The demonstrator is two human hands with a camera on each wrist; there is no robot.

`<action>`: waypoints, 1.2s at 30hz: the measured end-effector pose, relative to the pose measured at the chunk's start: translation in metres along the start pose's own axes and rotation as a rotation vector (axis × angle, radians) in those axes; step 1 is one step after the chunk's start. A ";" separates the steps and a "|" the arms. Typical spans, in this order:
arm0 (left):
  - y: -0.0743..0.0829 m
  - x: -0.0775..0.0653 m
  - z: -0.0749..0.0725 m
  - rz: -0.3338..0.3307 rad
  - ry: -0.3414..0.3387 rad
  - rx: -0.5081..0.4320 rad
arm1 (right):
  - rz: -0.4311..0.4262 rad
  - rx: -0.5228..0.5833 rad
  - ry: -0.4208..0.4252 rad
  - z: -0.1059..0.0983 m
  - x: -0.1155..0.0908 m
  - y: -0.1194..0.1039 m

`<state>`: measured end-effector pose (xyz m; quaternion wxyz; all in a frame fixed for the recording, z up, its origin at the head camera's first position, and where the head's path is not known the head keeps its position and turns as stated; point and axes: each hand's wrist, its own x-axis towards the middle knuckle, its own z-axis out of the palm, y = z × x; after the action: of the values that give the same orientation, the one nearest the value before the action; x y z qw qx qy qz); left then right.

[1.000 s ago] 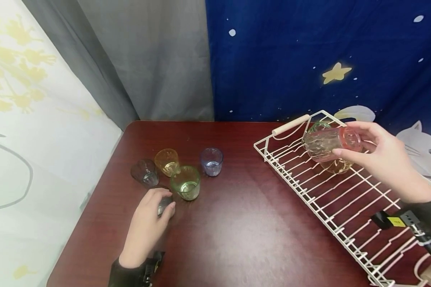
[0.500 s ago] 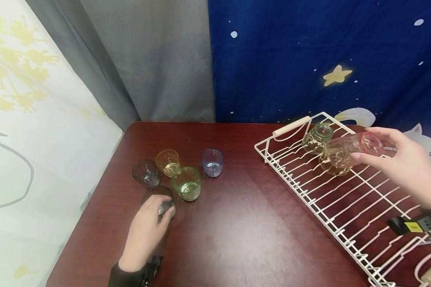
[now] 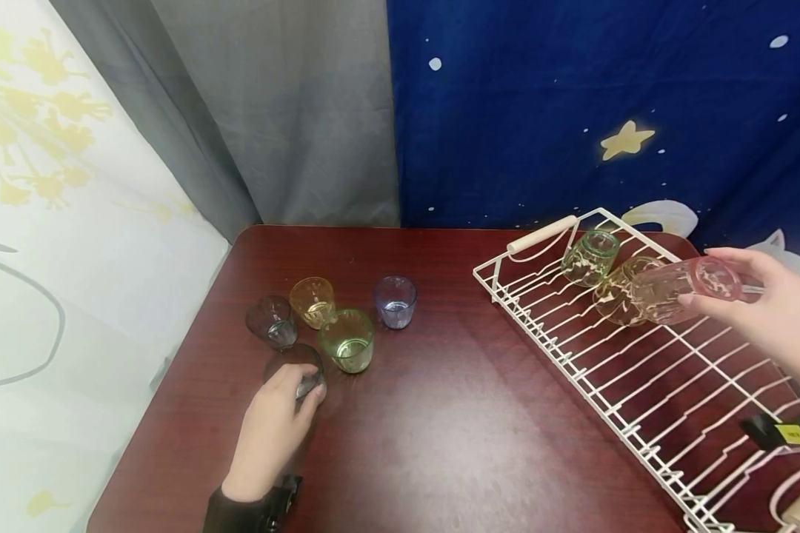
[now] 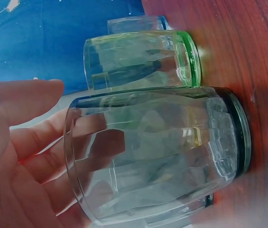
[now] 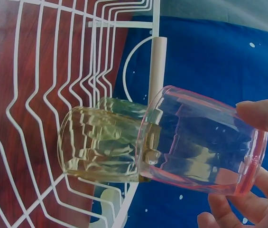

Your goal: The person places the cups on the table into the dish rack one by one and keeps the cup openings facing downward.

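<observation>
A smoky grey glass [image 4: 157, 147] stands upright on the table, beside my left hand [image 3: 270, 418]. In the left wrist view the fingers show through its wall near the rim, while the thumb [image 4: 39, 97] is straight and apart from the glass. My right hand [image 3: 770, 300] pinches a clear pink-tinted glass [image 5: 195, 142] near its pink base. This glass lies tilted on its side in the air above the rack, mouth toward an inverted amber glass [image 5: 100, 142], which it overlaps in view. Behind the amber one, an inverted green glass [image 3: 591, 259] sits in the rack.
The white wire rack [image 3: 573, 379] with wooden handles stands on the right of the dark red table [image 3: 433, 437]. Upright glasses cluster at left: green [image 3: 347, 342], yellow [image 3: 312, 302], blue [image 3: 395, 302] and another grey glass [image 3: 271, 322]. Curtains [image 3: 293, 111] hang behind.
My right hand has carried the pink glass to the right and slightly down, uncovering the green and amber glasses in the rack. The left hand has hardly moved beside the grey glass.
</observation>
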<state>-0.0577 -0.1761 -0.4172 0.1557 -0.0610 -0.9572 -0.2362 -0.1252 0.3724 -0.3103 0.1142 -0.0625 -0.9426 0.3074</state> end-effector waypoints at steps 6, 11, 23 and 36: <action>-0.001 0.001 0.003 0.029 0.012 0.018 | 0.007 0.055 0.038 -0.003 -0.004 0.009; -0.002 0.000 0.005 0.030 0.019 0.024 | 0.026 0.058 0.050 -0.004 -0.007 0.015; 0.000 0.000 0.006 0.050 0.033 0.060 | -0.017 -0.060 -0.057 -0.008 -0.002 0.025; -0.001 0.000 0.006 0.052 0.026 0.072 | 0.011 -0.262 -0.221 -0.005 0.013 0.037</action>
<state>-0.0598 -0.1738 -0.4226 0.1765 -0.0770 -0.9610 -0.1984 -0.1352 0.4073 -0.3258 -0.0008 -0.0479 -0.9811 0.1875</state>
